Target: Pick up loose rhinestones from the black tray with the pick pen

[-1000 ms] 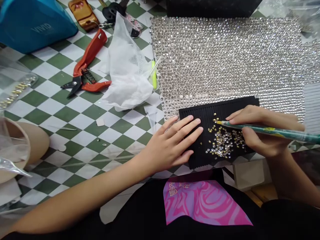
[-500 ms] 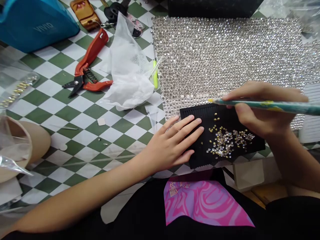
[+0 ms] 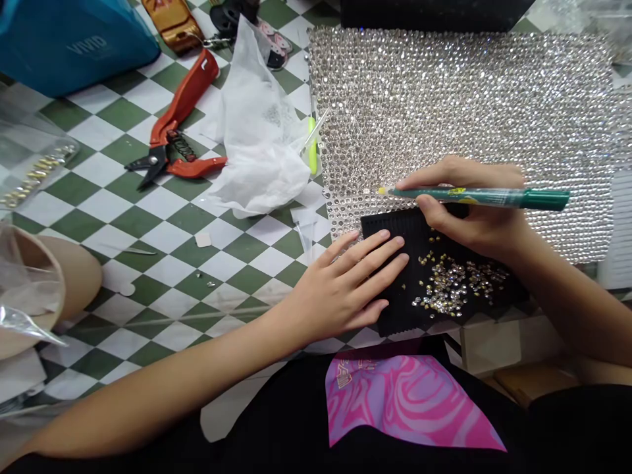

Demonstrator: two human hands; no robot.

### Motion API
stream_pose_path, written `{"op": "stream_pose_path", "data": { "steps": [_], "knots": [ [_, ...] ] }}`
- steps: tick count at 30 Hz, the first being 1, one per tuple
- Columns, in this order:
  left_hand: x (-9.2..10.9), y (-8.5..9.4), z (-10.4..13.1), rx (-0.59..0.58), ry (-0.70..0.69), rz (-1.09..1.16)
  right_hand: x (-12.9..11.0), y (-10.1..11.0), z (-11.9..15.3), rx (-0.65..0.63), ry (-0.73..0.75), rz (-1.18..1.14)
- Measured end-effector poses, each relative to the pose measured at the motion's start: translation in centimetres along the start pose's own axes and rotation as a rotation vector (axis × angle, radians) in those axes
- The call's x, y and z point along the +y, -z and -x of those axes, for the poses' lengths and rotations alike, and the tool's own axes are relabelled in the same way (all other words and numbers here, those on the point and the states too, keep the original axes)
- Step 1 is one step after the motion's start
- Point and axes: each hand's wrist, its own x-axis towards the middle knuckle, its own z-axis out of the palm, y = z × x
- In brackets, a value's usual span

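Note:
My right hand (image 3: 469, 204) grips a green pen-shaped tool (image 3: 498, 196) with a yellow tip. The tip is over the lower left rows of a glittering rhinestone sheet (image 3: 459, 99), where the settings look less filled; whether it touches cannot be made out. My left hand (image 3: 348, 283) lies flat with fingers spread on the left side of a black ridged tray (image 3: 395, 309). Loose rhinestones (image 3: 447, 286), clear with gold backs, are heaped on the tray beside my left fingertips. The tray overlaps the sheet's lower edge.
Red-handled pruning shears (image 3: 180, 118), crumpled white tissue (image 3: 266, 145) and a yellow-green handled tool (image 3: 313, 151) lie left of the sheet. A beige round container (image 3: 79, 283) stands far left, below a blue bag (image 3: 74, 46). A black box (image 3: 434, 13) borders the sheet's far edge.
My right hand has moved left with the pen-shaped tool, bringing its tip further along the sheet's lower left rows. My left hand stays flat on the tray. The view has shifted slightly.

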Motion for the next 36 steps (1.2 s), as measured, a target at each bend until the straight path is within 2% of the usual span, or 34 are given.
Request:
{"op": "stream_pose_path", "data": {
  "steps": [6, 9, 12, 15, 18, 24, 30, 34, 36],
  "knots": [
    [-0.1, 0.0, 0.0, -0.001, -0.005, 0.005, -0.6, 1.4, 1.0, 0.042, -0.068, -0.031],
    [0.0, -0.1, 0.0, 0.002, -0.005, 0.013, -1.7, 2.9, 3.3, 0.086, -0.151, -0.091],
    [0.0, -0.2, 0.0, 0.007, -0.002, 0.017, -2.9, 3.8, 6.2, 0.116, -0.161, -0.183],
    [-0.1, -0.3, -0.1, 0.013, -0.004, 0.006, -3.9, 3.8, 8.2, 0.085, -0.143, -0.224],
    [-0.1, -0.3, -0.1, 0.012, -0.01, -0.004, -4.5, 3.2, 8.9, 0.074, -0.117, -0.24],
    [0.0, -0.1, -0.1, 0.013, -0.014, -0.02, -4.5, 2.3, 8.7, 0.067, -0.087, -0.226],
    [-0.1, 0.0, -0.1, 0.011, -0.013, -0.021, -4.7, 3.1, 8.3, 0.064, -0.134, -0.241],
    [-0.1, -0.1, 0.0, 0.013, -0.012, -0.019, -3.8, 3.3, 6.2, 0.163, -0.199, -0.184],
    [-0.1, -0.1, 0.0, 0.011, -0.012, -0.024, -2.8, 2.8, 4.3, 0.163, -0.187, -0.154]
  ]
}}
